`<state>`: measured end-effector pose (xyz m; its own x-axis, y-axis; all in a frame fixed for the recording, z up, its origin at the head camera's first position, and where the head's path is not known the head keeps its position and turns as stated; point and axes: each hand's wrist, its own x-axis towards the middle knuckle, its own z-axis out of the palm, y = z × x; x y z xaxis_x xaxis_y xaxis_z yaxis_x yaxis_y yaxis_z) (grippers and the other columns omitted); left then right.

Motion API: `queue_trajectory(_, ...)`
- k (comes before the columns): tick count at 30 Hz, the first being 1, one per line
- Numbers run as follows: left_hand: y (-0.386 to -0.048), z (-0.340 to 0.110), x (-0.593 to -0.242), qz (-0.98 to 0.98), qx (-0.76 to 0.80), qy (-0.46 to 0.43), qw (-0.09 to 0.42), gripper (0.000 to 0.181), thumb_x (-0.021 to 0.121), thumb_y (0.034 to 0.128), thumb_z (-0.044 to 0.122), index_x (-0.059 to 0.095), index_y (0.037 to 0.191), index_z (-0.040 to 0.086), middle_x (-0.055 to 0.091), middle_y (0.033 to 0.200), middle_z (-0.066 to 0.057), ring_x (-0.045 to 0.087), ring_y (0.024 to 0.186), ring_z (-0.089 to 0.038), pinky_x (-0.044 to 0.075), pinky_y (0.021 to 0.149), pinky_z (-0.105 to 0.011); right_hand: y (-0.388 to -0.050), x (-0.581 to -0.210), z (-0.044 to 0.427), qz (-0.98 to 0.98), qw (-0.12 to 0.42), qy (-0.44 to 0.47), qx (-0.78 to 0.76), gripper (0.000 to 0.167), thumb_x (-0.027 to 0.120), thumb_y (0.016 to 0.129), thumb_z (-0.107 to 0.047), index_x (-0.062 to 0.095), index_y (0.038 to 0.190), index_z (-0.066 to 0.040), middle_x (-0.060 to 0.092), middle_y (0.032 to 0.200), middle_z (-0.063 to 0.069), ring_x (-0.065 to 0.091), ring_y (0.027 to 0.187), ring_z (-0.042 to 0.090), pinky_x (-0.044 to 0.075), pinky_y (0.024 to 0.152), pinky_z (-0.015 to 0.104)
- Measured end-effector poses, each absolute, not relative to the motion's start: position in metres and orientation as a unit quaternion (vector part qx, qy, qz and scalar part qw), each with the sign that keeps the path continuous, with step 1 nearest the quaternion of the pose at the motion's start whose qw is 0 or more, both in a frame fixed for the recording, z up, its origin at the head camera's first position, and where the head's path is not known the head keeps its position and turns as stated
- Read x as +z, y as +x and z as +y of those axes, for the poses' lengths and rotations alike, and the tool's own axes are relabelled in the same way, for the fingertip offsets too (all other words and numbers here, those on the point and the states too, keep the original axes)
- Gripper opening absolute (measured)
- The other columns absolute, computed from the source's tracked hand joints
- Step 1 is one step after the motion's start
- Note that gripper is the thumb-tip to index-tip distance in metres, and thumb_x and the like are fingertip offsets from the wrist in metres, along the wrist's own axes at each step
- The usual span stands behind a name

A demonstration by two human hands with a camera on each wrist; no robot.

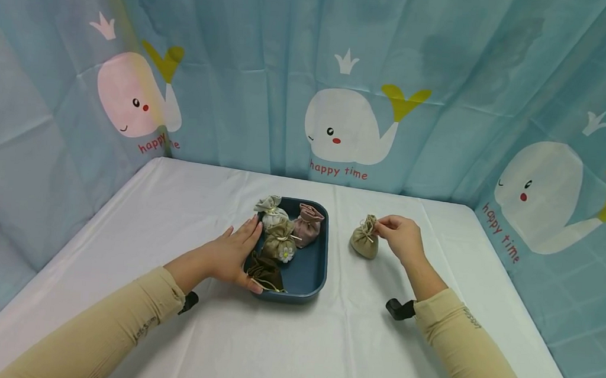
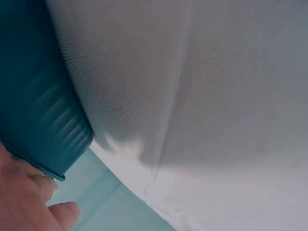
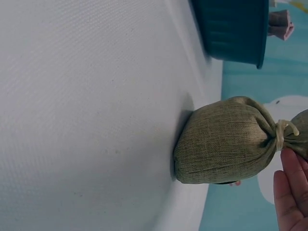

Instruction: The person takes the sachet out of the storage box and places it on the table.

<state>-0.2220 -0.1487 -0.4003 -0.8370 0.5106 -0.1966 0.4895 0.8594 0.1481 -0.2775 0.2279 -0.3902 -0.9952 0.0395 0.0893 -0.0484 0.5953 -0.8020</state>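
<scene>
whale-print curtain (image 1: 286, 63), white table (image 1: 269, 352), tray (image 1: 303, 278) near tied pouch (image 1: 364, 245)

The tan bag (image 3: 219, 144) outside the blue tray (image 1: 305, 278) is rough, dull cloth, and you can see its little threads. Its tie (image 3: 280, 136) looks like string. The blue tray looks like hard plastic, smooth with a bit of shine. The counter has a white cloth cover (image 1: 355, 341) with a fine weave. The curtain (image 1: 228, 124) looks thin and smooth, and the sleeves (image 1: 105, 322) are dull cloth.
</scene>
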Motion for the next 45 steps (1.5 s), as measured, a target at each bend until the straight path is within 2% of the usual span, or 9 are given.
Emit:
queue_trajectory(14, -0.221, -0.148, -0.4, 0.957, 0.049, 0.26, 0.116, 0.139, 0.046, 0.0491, 0.09, -0.006, 0.146, 0.005, -0.015, 0.151, -0.013, -0.008, 0.139, -0.026, 0.009, 0.107, -0.055, -0.273, -0.384, 0.231, -0.886, 0.053, 0.003, 0.46, 0.024, 0.064, 0.087, -0.024, 0.068, 0.099, -0.004, 0.069, 0.097, 0.011, 0.064, 0.092, 0.023, 0.047, 0.085, 0.042)
queue_trajectory(29, -0.22, -0.148, -0.398, 0.957, 0.048, 0.263, 0.116, 0.14, 0.046, 0.0491, 0.09, -0.006, 0.146, 0.004, -0.014, 0.151, -0.014, -0.007, 0.139, -0.027, 0.009, 0.107, -0.056, -0.273, -0.361, 0.232, -0.889, 0.085, 0.042, 0.448, 0.022, 0.062, 0.088, -0.02, 0.067, 0.103, -0.005, 0.068, 0.1, 0.012, 0.063, 0.095, 0.024, 0.048, 0.082, 0.04)
queue_trajectory(38, -0.219, -0.148, -0.396, 0.956, 0.053, 0.265, 0.116, 0.139, 0.05, 0.0504, 0.088, -0.004, 0.146, 0.003, -0.012, 0.151, -0.016, -0.005, 0.139, -0.029, 0.009, 0.106, -0.057, -0.269, -0.349, 0.218, -0.887, 0.09, 0.065, 0.448, 0.023, 0.065, 0.086, -0.022, 0.068, 0.102, -0.006, 0.068, 0.1, 0.01, 0.063, 0.092, 0.021, 0.049, 0.08, 0.038)
queue_trajectory(45, -0.221, -0.148, -0.398, 0.958, 0.044, 0.259, 0.118, 0.139, 0.047, 0.0495, 0.09, -0.006, 0.146, 0.005, -0.015, 0.151, -0.013, -0.006, 0.139, -0.028, 0.009, 0.107, -0.055, -0.263, -0.338, 0.197, -0.878, 0.08, 0.109, 0.46, 0.023, 0.066, 0.085, -0.023, 0.069, 0.101, -0.006, 0.069, 0.099, 0.008, 0.064, 0.091, 0.019, 0.05, 0.078, 0.035)
